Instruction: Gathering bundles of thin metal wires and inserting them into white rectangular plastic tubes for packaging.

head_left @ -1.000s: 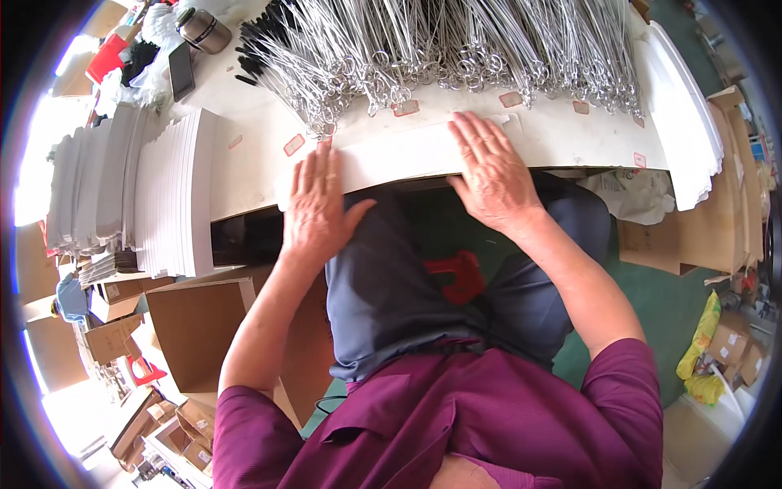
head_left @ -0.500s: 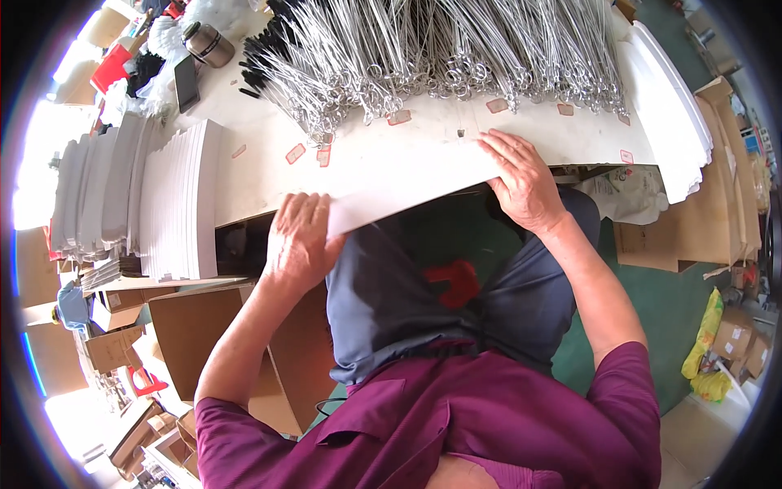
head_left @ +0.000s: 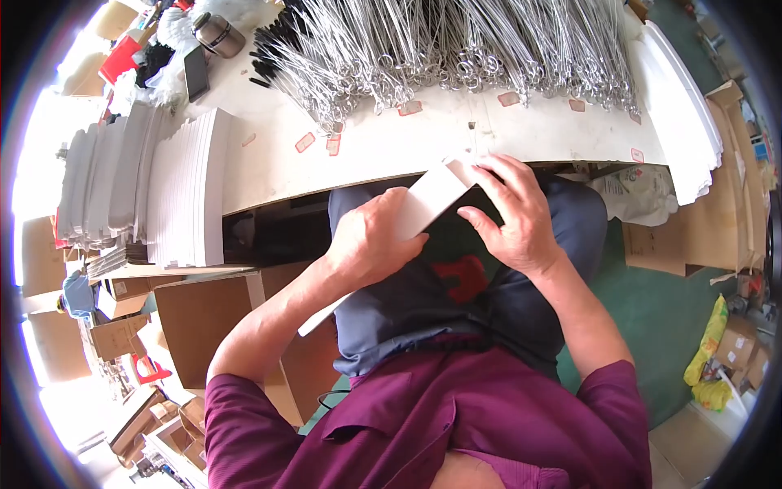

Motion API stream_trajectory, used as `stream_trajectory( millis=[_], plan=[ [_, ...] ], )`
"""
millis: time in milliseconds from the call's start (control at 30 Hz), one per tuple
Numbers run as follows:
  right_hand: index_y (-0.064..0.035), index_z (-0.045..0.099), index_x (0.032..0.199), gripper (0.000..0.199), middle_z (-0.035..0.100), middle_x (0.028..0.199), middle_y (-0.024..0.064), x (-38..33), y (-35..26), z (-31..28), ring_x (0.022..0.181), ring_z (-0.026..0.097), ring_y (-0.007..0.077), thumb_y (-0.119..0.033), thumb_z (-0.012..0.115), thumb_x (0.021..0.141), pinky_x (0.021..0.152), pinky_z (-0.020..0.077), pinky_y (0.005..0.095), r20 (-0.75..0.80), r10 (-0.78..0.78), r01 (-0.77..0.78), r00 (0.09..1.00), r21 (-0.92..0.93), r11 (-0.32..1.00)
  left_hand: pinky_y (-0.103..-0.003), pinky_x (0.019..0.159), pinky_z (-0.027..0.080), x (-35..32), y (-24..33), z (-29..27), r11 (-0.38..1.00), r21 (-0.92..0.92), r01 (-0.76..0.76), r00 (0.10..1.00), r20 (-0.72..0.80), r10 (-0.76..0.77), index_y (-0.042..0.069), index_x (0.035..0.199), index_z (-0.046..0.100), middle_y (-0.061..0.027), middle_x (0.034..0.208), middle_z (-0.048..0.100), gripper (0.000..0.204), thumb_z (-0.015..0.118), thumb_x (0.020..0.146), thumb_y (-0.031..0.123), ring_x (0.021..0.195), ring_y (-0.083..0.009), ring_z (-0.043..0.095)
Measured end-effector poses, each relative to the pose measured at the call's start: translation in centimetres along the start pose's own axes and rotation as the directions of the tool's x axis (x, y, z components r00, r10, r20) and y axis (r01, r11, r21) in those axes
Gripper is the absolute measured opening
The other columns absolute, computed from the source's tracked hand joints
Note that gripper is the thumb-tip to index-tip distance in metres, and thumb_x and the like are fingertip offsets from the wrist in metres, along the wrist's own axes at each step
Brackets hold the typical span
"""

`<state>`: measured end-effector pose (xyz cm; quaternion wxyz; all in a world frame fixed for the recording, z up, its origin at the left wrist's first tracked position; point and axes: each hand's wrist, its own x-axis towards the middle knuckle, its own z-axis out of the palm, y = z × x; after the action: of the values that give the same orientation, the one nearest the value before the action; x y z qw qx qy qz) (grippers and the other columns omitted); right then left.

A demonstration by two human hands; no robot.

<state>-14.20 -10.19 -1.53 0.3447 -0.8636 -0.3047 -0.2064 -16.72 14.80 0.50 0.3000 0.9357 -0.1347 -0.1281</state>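
A long, narrow white cardboard box [head_left: 432, 200] lies slantwise above my lap, its far end up near the table edge. My left hand [head_left: 372, 236] is closed around it, and its lower end comes out below my left forearm. At the far end, a small end flap [head_left: 461, 169] shows. My right hand [head_left: 515, 218] has its fingers stretched out at that flap, fingertips against or very close to it, with the thumb held apart.
Across the white table [head_left: 277, 167] lie many thin metal wire brushes [head_left: 456, 49] with looped ends and black bristles. White folded cartons [head_left: 183, 191] stand at the left, more white card [head_left: 680, 114] at the right. A steel flask [head_left: 218, 35] and a phone [head_left: 196, 73] sit behind.
The white piece went from lying flat between both hands along the table edge to a narrow tilted box in my left hand. My right hand shifted to its far end, thumb apart.
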Motion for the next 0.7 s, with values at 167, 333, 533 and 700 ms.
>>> stream_trajectory(
  millis=[167, 333, 533, 700],
  plan=[
    [0.0, 0.068, 0.124, 0.042, 0.069, 0.087, 0.011, -2.8, -1.3, 2.2, 0.073, 0.07, 0.0274, -0.008, 0.082, 0.085, 0.066, 0.0581, 0.0369, -0.1, 0.146, -0.125, 0.984, 0.197, 0.972, -0.045, 0.082, 0.058, -1.7, 0.0, 1.1, 1.0, 0.017, -0.024, 0.992, -0.12, 0.026, 0.0, 0.124, 0.057, -0.021, 0.105, 0.069, 0.059, 0.085, 0.077, 0.022, 0.098, -0.0399, 0.07],
    [0.0035, 0.072, 0.113, 0.023, 0.074, 0.088, 0.0135, -3.9, -2.5, 4.0, 0.077, 0.073, 0.0186, -0.009, 0.075, 0.094, 0.068, 0.0578, 0.0304, 0.072, 0.442, -0.403, 0.894, 0.561, 0.724, -0.046, 0.084, 0.059, -2.9, -0.3, 2.2, 1.0, 0.012, -0.028, 0.987, -0.157, 0.029, 0.002, 0.129, 0.055, -0.0216, 0.109, 0.07, 0.063, 0.084, 0.077, 0.021, 0.1, -0.0401, 0.071],
    [0.0046, 0.072, 0.107, 0.015, 0.074, 0.086, 0.0123, -4.1, -3.6, 4.1, 0.076, 0.071, 0.0162, -0.008, 0.068, 0.1, 0.068, 0.0557, 0.0289, 0.315, 0.496, -0.56, 0.809, 0.666, 0.492, -0.046, 0.087, 0.059, -3.0, 1.0, 3.1, 0.994, -0.105, 0.035, 0.989, -0.139, -0.049, 0.01, 0.141, 0.046, -0.0227, 0.115, 0.07, 0.075, 0.084, 0.077, 0.02, 0.105, -0.0403, 0.071],
    [0.004, 0.069, 0.098, 0.011, 0.068, 0.081, 0.0126, -3.9, -4.1, 4.1, 0.068, 0.066, 0.0215, -0.007, 0.066, 0.1, 0.065, 0.0527, 0.0328, 0.224, 0.38, -0.434, 0.897, 0.602, 0.671, -0.046, 0.088, 0.059, -3.0, 1.3, 3.3, 0.98, -0.175, 0.092, 0.99, -0.091, -0.109, 0.013, 0.145, 0.043, -0.0233, 0.114, 0.071, 0.08, 0.085, 0.077, 0.02, 0.105, -0.0405, 0.072]
  ],
)
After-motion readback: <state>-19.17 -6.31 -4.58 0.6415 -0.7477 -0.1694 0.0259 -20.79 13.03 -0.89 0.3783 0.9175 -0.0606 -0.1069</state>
